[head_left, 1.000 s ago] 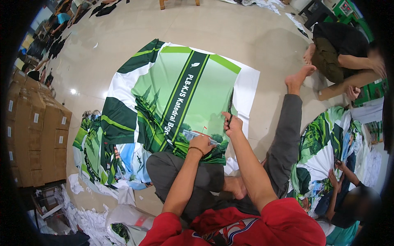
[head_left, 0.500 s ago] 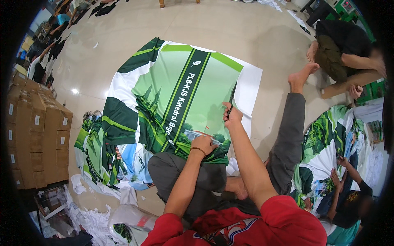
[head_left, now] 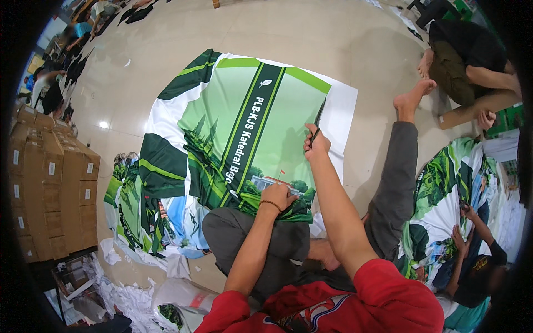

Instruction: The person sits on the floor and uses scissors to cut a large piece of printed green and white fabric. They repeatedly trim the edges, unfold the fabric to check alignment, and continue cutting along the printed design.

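The green printed fabric [head_left: 244, 133] lies flat on the floor [head_left: 344, 44] before us, our left hand [head_left: 280, 195] pinning its near edge, our right hand [head_left: 315, 145] clenched around scissors [head_left: 318, 119] mid-cut, which we judge next calls for following the print's border.

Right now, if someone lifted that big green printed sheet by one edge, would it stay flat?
Probably not. The green printed sheet bunches where the left hand presses it, so it looks floppy. Spread thin on the floor, it seems light.
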Available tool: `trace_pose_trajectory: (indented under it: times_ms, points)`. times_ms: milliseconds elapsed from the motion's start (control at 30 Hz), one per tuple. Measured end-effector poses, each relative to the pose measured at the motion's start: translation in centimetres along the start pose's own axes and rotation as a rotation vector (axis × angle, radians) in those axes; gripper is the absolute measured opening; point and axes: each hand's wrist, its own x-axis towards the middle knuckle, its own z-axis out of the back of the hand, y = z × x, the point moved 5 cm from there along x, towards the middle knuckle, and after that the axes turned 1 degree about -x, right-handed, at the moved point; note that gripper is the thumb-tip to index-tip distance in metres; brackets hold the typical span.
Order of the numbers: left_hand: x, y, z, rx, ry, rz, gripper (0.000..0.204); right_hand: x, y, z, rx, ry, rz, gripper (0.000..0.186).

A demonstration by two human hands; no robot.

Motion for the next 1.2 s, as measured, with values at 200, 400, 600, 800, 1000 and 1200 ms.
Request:
trace_pose_trajectory:
  times_ms: [200,400,600,800,1000,1200]
  points:
    - [0.2,0.1,-0.3,-0.016,-0.045,-0.024,0.037,1.2,1.2,-1.5,0.049,-0.023,0.0,0.028]
    - [0.3,0.3,-0.5,-0.018,-0.04,-0.034,0.038,1.8,1.0,-1.9,0.053,-0.047,0.002,0.028]
    - [0.5,0.4,-0.7,-0.007,-0.05,-0.023,0.039,2.5,2.8,-2.9,0.143,-0.03,0.0,0.028]
    - [0.8,0.4,-0.9,0.007,-0.001,-0.017,0.045,4.3,2.8,-3.1,0.076,-0.058,0.009,0.029]
    - [0.7,0.7,-1.0,-0.01,-0.016,-0.01,0.046,3.9,3.8,-3.8,0.146,-0.074,0.0,0.028]
    - [0.8,0.3,-0.7,-0.017,-0.012,-0.011,0.041,5.8,4.1,-4.3,0.081,-0.077,0.029,0.027]
